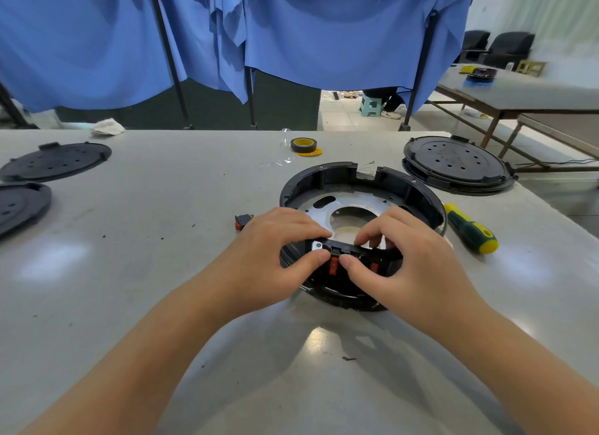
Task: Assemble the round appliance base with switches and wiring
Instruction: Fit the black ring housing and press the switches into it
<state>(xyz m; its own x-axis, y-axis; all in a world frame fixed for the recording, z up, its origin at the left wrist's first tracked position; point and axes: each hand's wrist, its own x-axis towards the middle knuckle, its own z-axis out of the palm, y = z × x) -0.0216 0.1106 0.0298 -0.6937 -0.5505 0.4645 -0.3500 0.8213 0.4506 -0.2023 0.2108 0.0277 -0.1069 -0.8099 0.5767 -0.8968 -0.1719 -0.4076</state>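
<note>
Two hands on the near rim of the round base, fingers covering most of the switch area.
Left hand (278, 240) and right hand (398, 256) both pinch the front wall of the black base (363, 182), thumbs outside, other fingers curled over the rim inside. Two red switches (334, 266) sit in that wall; the left one shows between the thumb tips, the right one is mostly hidden under the right thumb. Whether either is fully seated can't be told. Base lies flat on the worktop (129, 272), centre-right, metal plate visible inside. A thin wire (368, 165) pokes out at the far notch. Spare switch (243, 221) sits just left of the left hand; screwdriver (471, 229) lies right of the base.
</note>
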